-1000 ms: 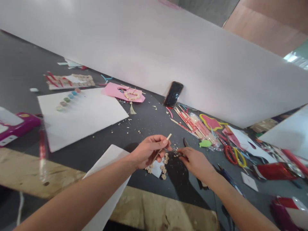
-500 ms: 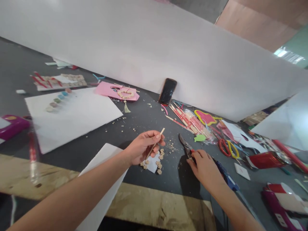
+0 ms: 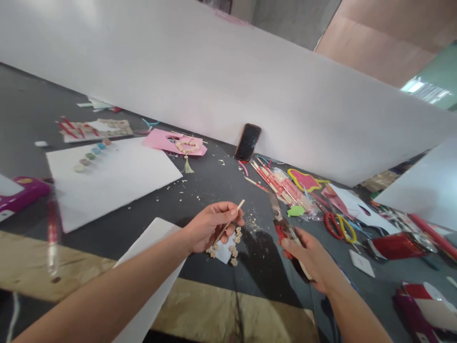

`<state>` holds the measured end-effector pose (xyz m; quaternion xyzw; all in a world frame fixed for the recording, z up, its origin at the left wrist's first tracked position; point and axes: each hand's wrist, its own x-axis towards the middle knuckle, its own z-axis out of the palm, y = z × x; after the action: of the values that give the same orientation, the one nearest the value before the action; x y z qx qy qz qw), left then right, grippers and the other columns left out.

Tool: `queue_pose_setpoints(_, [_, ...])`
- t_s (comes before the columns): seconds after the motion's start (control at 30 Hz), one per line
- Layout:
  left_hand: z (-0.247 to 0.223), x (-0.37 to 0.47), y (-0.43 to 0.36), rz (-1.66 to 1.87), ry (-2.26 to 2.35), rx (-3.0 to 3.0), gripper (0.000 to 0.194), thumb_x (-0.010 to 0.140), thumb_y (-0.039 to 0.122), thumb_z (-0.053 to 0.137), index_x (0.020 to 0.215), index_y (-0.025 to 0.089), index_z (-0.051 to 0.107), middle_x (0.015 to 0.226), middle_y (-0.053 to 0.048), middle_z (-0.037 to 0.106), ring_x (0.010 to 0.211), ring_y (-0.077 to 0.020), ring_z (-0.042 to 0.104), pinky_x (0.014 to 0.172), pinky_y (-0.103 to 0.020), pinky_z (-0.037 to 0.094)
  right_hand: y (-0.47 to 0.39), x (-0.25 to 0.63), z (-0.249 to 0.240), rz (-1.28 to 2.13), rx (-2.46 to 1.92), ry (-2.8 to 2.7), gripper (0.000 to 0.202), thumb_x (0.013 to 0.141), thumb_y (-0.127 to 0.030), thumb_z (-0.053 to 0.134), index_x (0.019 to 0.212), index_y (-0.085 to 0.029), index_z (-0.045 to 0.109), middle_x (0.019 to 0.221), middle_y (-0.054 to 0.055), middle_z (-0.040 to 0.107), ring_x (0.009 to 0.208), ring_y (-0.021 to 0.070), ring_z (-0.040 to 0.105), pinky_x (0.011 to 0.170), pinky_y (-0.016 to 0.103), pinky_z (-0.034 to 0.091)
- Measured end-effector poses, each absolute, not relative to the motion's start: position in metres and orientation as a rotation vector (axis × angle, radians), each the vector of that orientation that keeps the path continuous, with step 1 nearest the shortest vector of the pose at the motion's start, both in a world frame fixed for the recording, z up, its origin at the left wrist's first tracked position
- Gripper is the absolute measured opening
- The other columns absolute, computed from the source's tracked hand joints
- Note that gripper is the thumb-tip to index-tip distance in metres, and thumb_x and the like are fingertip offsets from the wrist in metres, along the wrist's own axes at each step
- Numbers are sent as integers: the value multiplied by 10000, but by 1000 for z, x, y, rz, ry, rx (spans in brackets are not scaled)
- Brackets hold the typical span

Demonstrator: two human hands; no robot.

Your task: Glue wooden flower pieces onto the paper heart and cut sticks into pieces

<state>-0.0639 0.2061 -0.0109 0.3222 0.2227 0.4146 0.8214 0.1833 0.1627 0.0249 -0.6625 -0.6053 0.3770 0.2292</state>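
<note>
Beside the left hand [image 3: 212,225], small beige pieces [image 3: 233,250] lie on the table [image 3: 200,271]; I see that hand pinching a stick [image 3: 240,205]. The right hand [image 3: 310,255] grips pruners [image 3: 276,213]. Beyond it are red sticks [image 3: 273,181], then a phone [image 3: 248,142].

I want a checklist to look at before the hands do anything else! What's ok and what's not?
1. Left hand has the thin stick: ok, its pale tip pokes up past the fingers.
2. Right hand has the shears: ok, gripped by the handles.
3. Blades away from the left hand: ok, there's a gap.
4. Blades shut: cannot tell, too small and blurry.
5. Dark tabletop free of crumbs: not ok, they're scattered between the hands.
</note>
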Motion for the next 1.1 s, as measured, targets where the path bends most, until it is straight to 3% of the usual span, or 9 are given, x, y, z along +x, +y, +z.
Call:
queue_pose_setpoints(0.17, [-7, -63, 201, 864, 437, 697, 199, 759, 300, 674, 725, 120, 594, 720, -22, 627, 402, -33, 473, 317, -123, 407, 164, 175, 25, 1404, -1613, -1432, 294, 696, -342, 558, 950, -197, 523, 795, 60, 665, 635, 180, 635, 576, 302, 496])
queue_pose_setpoints(0.37, [-13, -61, 206, 852, 462, 686, 211, 766, 314, 665, 746, 118, 591, 721, -34, 629, 406, -40, 484, 310, -124, 414, 169, 173, 21, 1762, -1200, -1111, 315, 640, -274, 614, 943, -239, 536, 1024, 97, 640, 887, 258, 647, 659, 391, 519])
queue_pose_setpoints(0.47, [-16, -61, 208, 859, 488, 667, 193, 787, 300, 644, 747, 121, 583, 710, -30, 624, 402, -39, 478, 309, -121, 408, 163, 172, 20, 1840, -1096, -1052, 213, 635, -278, 648, 800, -218, 526, 1092, 114, 628, 957, 285, 629, 681, 399, 514])
queue_pose_setpoints(0.57, [-15, -61, 208, 866, 491, 666, 192, 791, 294, 640, 737, 121, 577, 709, -33, 627, 393, -39, 474, 305, -122, 407, 156, 171, 19, 1845, -1093, -1039, 245, 622, -338, 696, 715, -203, 513, 1233, 127, 568, 981, 287, 623, 674, 359, 510])
queue_pose_setpoints(0.7, [-14, -61, 205, 843, 487, 667, 199, 786, 301, 645, 744, 116, 585, 719, -39, 631, 389, -39, 478, 301, -124, 413, 153, 171, 19, 1821, -1087, -1046, 207, 653, -356, 669, 750, -223, 543, 1299, 106, 526, 1039, 294, 599, 726, 401, 518])
queue_pose_setpoints(0.8, [-15, -61, 205, 834, 507, 650, 197, 786, 300, 645, 738, 117, 590, 704, -33, 628, 383, -39, 478, 296, -124, 416, 153, 175, 14, 1666, -1198, -1205, 200, 736, -322, 584, 922, -251, 579, 1261, 99, 555, 1058, 273, 591, 791, 416, 515])
queue_pose_setpoints(0.9, [-15, -60, 206, 836, 527, 638, 186, 781, 298, 651, 752, 121, 604, 691, -28, 629, 385, -44, 487, 296, -128, 426, 152, 178, 5, 1281, -1428, -1560, 328, 794, -248, 507, 1121, -258, 538, 1220, 96, 583, 1058, 222, 591, 858, 347, 500])
queue_pose_setpoints(1.0, [-16, -59, 206, 838, 536, 622, 175, 777, 293, 659, 776, 123, 613, 694, -32, 644, 381, -45, 494, 295, -129, 433, 151, 178, -2, 809, -1457, -1929, 444, 771, -156, 466, 1202, -258, 491, 1421, 91, 373, 1136, 207, 539, 917, 309, 468])
queue_pose_setpoints(1.1, [-15, -58, 205, 831, 542, 612, 183, 758, 293, 680, 781, 123, 618, 684, -34, 655, 387, -51, 510, 295, -130, 441, 151, 174, -6, 529, -1393, -2222, 467, 702, -71, 434, 1139, -221, 503, 1489, 103, 222, 1191, 228, 492, 943, 330, 458])
